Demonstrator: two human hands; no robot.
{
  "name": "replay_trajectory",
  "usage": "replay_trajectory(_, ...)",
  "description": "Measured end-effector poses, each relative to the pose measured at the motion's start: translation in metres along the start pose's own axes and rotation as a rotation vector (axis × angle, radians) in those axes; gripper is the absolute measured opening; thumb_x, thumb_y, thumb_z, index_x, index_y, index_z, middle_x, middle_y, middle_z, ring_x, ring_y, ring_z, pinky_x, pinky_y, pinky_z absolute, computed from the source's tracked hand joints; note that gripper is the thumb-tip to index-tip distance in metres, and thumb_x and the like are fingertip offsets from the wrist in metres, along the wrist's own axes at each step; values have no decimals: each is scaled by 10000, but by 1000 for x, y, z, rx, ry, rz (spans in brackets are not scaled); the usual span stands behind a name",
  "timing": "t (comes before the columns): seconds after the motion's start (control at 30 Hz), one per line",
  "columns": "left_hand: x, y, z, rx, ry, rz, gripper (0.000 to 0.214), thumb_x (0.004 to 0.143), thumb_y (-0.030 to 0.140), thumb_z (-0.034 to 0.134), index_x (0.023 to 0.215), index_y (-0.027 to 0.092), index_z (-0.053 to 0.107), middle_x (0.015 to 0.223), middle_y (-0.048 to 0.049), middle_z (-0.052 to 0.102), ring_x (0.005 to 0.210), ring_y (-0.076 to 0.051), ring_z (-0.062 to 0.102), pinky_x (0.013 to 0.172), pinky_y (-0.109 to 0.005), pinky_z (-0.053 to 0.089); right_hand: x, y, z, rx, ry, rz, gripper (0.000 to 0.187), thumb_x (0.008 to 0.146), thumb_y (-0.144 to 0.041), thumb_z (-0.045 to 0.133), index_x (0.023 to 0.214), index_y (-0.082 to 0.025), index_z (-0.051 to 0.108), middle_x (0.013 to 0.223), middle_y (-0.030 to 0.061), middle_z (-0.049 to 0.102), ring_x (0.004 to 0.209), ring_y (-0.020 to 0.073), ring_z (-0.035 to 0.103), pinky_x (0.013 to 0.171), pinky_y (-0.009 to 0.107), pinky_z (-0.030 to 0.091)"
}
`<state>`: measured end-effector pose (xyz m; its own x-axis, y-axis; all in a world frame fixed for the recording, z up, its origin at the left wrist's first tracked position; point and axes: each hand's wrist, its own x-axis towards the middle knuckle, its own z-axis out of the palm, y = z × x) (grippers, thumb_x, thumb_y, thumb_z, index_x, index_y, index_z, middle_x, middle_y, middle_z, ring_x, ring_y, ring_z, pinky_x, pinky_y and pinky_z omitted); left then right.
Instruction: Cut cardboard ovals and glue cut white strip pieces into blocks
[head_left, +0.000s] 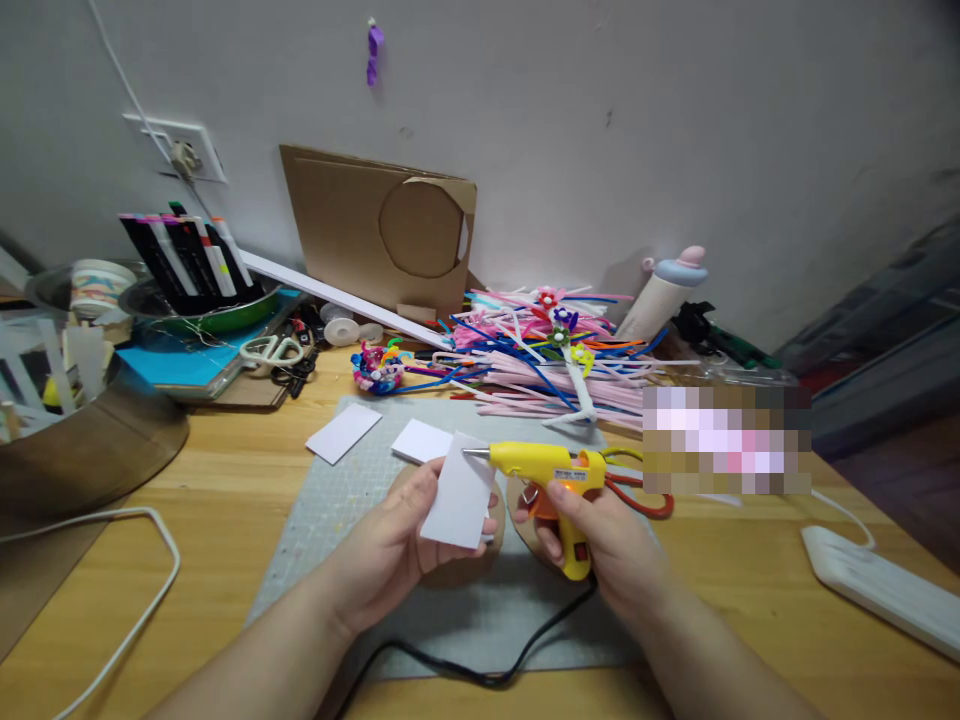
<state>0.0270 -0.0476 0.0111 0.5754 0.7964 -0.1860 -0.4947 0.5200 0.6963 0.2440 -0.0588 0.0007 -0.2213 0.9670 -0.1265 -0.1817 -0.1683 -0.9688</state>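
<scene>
Yellow and pistol-shaped, the plastic glue gun (536, 461) gripped in the right hand (604, 540) points its silver metal nozzle (476, 453) over the white rectangular card (457, 500) the left hand (397, 530) pinches above the grey gridded mat (315, 540), so I'd squeeze lightly, card steady.
</scene>
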Motion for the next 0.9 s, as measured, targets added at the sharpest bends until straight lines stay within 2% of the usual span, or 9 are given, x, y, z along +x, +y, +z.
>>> replay_trajectory(0.07, 0, 0, -2, 25, 31, 31, 367, 931, 374, 437, 1194, 143, 548, 1150, -156, 636, 939, -264, 663, 767, -350, 523, 0, -1, 0, -76, 39, -28, 326, 879, -455, 549, 863, -142, 638, 588, 2, 571, 465, 93, 441, 447, 216, 312)
replay_trajectory(0.23, 2, 1, -6, 31, 92, 61, 316, 901, 340, 514, 1164, 169, 544, 1115, -127, 660, 975, -258, 653, 842, -404, 517, 1, -7, 0, -172, 109, -45, 375, 836, -510, 571, 843, -142, 644, 685, 35, 633, 457, 94, 457, 427, 223, 325)
replay_trajectory(0.4, 5, 2, -6, -27, 145, 105, 327, 909, 289, 506, 1225, 209, 485, 1224, -122, 612, 1085, -271, 608, 932, -461, 471, -3, -5, 2, -207, 198, -40, 388, 753, -513, 670, 876, -144, 663, 729, 50, 652, 493, 109, 472, 438, 225, 387)
replay_trajectory(0.53, 5, 0, -4, -56, 122, 84, 319, 903, 225, 512, 1222, 225, 486, 1251, -107, 596, 1091, -247, 604, 955, -446, 451, -5, -1, 8, -131, 164, -44, 386, 772, -528, 634, 823, -149, 686, 606, 21, 590, 483, 113, 449, 443, 229, 395)
replay_trajectory(0.63, 4, -3, -3, -43, 89, 65, 347, 904, 213, 502, 1250, 200, 472, 1179, -128, 633, 1060, -239, 618, 949, -425, 449, -5, 1, 14, -141, 171, -47, 391, 762, -550, 630, 787, -164, 685, 615, 20, 592, 491, 120, 462, 454, 234, 394)
replay_trajectory(0.7, 4, -4, -3, -36, 64, 56, 358, 913, 215, 482, 1269, 186, 465, 1150, -134, 644, 1046, -236, 622, 949, -420, 445, -6, 3, 15, -165, 214, -78, 418, 748, -588, 620, 775, -176, 681, 614, 17, 598, 480, 122, 464, 449, 238, 390)
replay_trajectory(0.8, 4, -6, -4, -41, 31, 42, 353, 913, 219, 479, 1264, 182, 485, 1217, -132, 602, 1058, -235, 608, 951, -428, 442, -10, 9, 15, -233, 304, -119, 481, 724, -654, 595, 732, -180, 678, 600, 22, 601, 454, 126, 456, 426, 249, 379)
replay_trajectory(0.9, 4, -7, -4, -49, 27, 18, 361, 899, 230, 509, 1258, 191, 495, 1263, -124, 564, 1061, -235, 599, 958, -439, 436, -12, 15, 13, -281, 350, -177, 463, 716, -641, 619, 693, -180, 659, 614, 33, 615, 478, 142, 487, 440, 262, 404)
